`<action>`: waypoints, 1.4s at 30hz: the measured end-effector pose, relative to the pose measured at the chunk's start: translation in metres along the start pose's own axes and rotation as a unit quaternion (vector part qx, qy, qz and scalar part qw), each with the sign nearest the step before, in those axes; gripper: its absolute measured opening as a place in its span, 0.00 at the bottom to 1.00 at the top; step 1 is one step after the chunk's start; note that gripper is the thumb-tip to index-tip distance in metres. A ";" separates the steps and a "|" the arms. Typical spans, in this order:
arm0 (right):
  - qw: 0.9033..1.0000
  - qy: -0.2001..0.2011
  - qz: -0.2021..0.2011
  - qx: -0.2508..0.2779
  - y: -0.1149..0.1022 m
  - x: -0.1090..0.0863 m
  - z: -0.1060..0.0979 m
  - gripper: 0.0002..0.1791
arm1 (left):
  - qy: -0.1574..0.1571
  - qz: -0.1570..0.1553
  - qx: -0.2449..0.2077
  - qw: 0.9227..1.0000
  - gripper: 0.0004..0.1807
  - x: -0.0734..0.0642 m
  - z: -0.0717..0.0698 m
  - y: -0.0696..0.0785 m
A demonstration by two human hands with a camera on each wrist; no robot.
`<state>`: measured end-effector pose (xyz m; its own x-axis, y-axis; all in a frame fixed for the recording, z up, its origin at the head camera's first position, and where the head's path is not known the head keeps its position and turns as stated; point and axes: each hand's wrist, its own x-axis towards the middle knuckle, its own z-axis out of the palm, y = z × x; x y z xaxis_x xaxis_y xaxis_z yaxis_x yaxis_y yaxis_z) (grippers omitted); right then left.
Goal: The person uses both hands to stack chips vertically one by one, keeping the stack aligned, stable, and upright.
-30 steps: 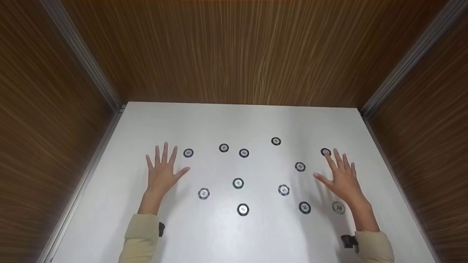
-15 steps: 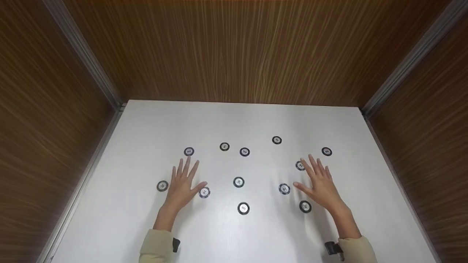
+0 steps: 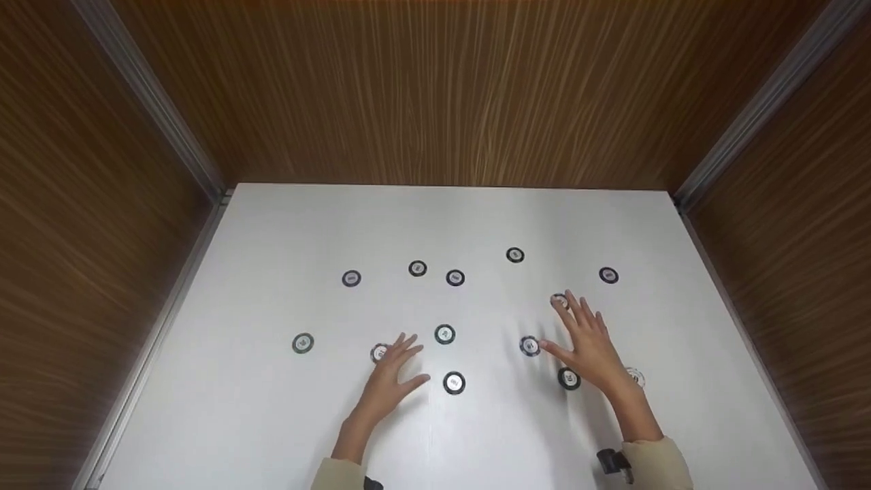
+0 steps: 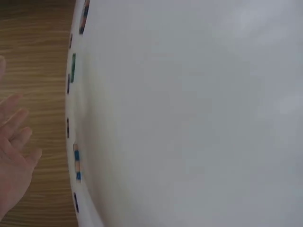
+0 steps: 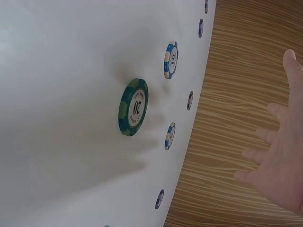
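Poker chips lie flat and scattered on a white table (image 3: 272, 231). My left hand (image 3: 386, 388) is over the near left part with spread fingers, partly covering a chip (image 3: 377, 352); a black-rimmed chip (image 3: 454, 383) lies right of its thumb. My right hand (image 3: 590, 347) hovers with spread fingers on the right, its index fingertip overlapping one chip (image 3: 559, 299). Its thumb tip comes right at a blue-rimmed chip (image 3: 529, 346). In the right wrist view a green chip marked 20 (image 5: 133, 108) lies in the hand's shadow. Both hands hold nothing.
Several more chips lie farther back, among them a dark one (image 3: 515, 255) and another at far right (image 3: 609, 275). A green-rimmed chip (image 3: 303, 343) is at the left. A pale chip (image 3: 636, 377) is partly behind the right wrist. Wood-grain panels (image 3: 435, 95) enclose the table on three sides.
My left hand has moved right and nearer, uncovering the green-rimmed chip at the left. My right hand has moved left, off the far right chip, toward the blue-rimmed chips.
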<state>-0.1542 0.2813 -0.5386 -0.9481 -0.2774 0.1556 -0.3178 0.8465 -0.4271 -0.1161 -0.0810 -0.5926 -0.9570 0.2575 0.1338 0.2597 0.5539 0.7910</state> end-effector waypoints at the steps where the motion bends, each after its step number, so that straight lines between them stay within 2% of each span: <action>1: 1.000 -0.001 0.001 0.001 0.000 0.000 0.000 0.43 | -0.011 -0.006 -0.017 1.000 0.29 -0.001 0.005 0.002; 4: 1.000 -0.005 0.006 0.005 -0.001 0.001 0.000 0.43 | -0.032 -0.015 -0.064 0.997 0.29 -0.003 0.017 0.007; 7: 1.000 -0.005 0.007 0.007 -0.002 0.002 0.000 0.43 | -0.043 -0.010 -0.072 0.996 0.30 -0.002 0.026 0.010; 11: 1.000 0.001 0.003 0.004 -0.002 0.003 0.002 0.43 | -0.059 0.022 -0.026 0.998 0.29 0.002 0.034 0.010; 16: 1.000 0.004 -0.004 -0.008 -0.001 0.005 0.005 0.43 | -0.083 0.063 0.029 0.994 0.26 0.005 0.038 0.009; 27: 0.999 -0.024 -0.016 -0.014 0.006 0.013 0.012 0.42 | -0.103 0.053 0.099 0.988 0.27 0.007 0.042 0.006; 34: 0.998 -0.035 -0.034 -0.029 0.009 0.018 0.018 0.41 | -0.112 0.056 0.169 0.978 0.33 0.010 0.042 0.009; 38: 0.998 -0.044 -0.034 -0.034 0.010 0.019 0.022 0.39 | -0.129 0.056 0.189 0.972 0.32 0.012 0.041 0.011; 42: 0.997 -0.055 -0.029 -0.047 0.011 0.021 0.025 0.38 | -0.135 0.056 0.191 0.971 0.29 0.013 0.041 0.013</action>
<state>-0.1781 0.2727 -0.5624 -0.9257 -0.3705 0.0764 -0.3738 0.8650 -0.3348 -0.1199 -0.0381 -0.6055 -0.8640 0.5036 0.0042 0.4393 0.7495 0.4952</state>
